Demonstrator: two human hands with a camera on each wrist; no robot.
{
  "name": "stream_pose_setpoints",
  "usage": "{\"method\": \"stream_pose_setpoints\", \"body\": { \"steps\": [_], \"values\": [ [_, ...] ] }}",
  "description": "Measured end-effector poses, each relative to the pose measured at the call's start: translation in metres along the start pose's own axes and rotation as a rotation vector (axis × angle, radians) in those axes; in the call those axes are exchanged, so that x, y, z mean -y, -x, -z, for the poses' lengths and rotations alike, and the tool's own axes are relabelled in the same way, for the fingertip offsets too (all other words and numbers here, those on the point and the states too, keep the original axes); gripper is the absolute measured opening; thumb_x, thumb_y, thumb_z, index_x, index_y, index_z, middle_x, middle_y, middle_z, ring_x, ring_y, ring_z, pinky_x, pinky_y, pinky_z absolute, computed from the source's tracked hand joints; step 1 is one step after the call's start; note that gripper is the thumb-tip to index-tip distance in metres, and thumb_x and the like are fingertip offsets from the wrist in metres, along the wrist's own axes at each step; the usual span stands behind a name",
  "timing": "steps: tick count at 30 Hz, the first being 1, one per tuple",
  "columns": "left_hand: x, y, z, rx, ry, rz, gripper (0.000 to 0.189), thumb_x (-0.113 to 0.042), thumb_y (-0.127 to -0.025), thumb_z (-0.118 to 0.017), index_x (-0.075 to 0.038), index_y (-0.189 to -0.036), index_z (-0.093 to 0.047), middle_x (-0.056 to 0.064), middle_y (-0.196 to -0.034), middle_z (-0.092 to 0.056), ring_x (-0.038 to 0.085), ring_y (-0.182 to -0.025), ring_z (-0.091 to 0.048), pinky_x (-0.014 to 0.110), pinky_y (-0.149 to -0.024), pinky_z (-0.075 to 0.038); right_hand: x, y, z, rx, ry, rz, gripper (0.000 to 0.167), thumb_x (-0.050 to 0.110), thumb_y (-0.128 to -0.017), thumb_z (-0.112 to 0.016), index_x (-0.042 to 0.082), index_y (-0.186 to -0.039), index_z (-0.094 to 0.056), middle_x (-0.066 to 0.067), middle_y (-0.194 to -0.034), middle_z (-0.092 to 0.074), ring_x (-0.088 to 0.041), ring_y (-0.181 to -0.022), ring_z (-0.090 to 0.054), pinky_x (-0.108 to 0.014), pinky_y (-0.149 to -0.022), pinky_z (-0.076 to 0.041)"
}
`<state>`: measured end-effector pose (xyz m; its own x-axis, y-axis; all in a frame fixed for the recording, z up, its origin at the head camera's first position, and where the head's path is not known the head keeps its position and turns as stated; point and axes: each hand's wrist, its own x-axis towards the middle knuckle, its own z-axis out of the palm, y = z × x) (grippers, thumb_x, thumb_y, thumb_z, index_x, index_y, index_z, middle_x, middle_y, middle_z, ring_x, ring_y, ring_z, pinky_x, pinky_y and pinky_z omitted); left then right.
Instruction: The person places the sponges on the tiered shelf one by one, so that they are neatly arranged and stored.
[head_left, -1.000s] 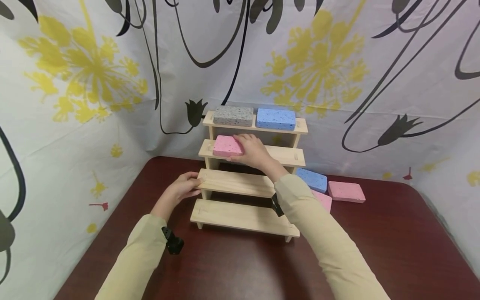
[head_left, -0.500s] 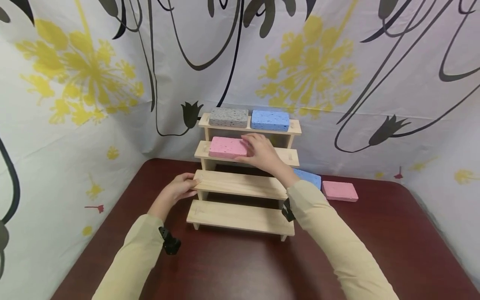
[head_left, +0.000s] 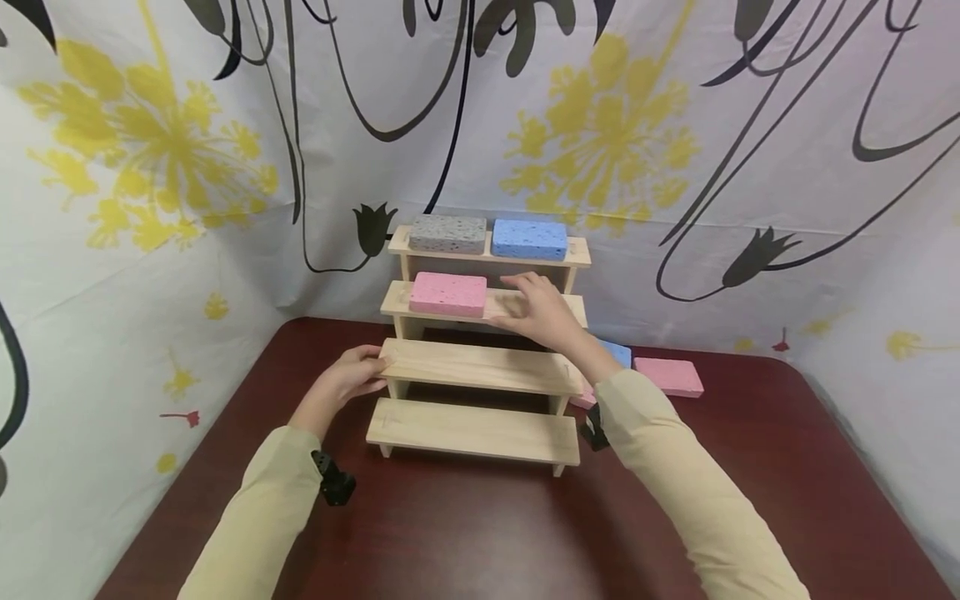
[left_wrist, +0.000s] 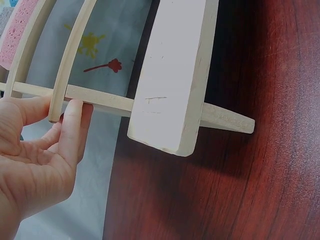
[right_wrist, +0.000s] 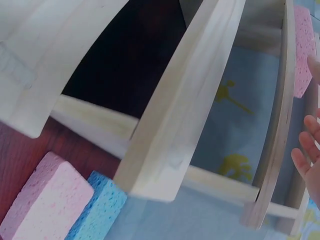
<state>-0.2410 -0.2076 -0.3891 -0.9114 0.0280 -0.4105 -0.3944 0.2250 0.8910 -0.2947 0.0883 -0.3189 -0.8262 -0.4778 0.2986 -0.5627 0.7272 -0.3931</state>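
A pink sponge (head_left: 448, 294) lies flat at the left part of the second tier from the top of a wooden stepped shelf (head_left: 480, 365). Just right of that sponge is my right hand (head_left: 546, 313), thumb and fingers apart, with nothing between them. In the right wrist view only part of this hand (right_wrist: 311, 150) shows at the edge. My left hand (head_left: 347, 379) pinches the left end of the third tier; in the left wrist view the thumb and fingers of the hand (left_wrist: 42, 155) grip the board's end. On the top tier sit a grey sponge (head_left: 447, 234) and a blue sponge (head_left: 529, 240).
Behind the shelf's right side, on the dark red table (head_left: 450, 533), lie another blue sponge (right_wrist: 97, 207), a pink sponge (right_wrist: 47, 200) and a further pink sponge (head_left: 669, 377). A white patterned cloth (head_left: 315, 150) hangs behind and at the sides.
My right hand has let go of the pink sponge on the second tier and drawn away to the right. The left hand keeps its grip on the shelf. The head view has shifted slightly.
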Motion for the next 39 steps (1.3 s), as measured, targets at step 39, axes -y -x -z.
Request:
{"method": "stream_pose_setpoints", "body": {
  "steps": [39],
  "values": [
    [0.004, 0.000, 0.002, 0.028, -0.009, -0.006, 0.055, -0.021, -0.096, -0.046, 0.000, -0.142, -0.024, 0.019, -0.127, -0.042, 0.014, -0.098, -0.053, 0.026, -0.095, -0.049, -0.099, 0.090, 0.014, -0.089, -0.057, -0.207, 0.072, 0.031, -0.076, -0.074, -0.003, -0.131, -0.043, -0.023, -0.124, -0.047, -0.038, -0.115, -0.042, -0.055, -0.096, -0.037]
  ]
}}
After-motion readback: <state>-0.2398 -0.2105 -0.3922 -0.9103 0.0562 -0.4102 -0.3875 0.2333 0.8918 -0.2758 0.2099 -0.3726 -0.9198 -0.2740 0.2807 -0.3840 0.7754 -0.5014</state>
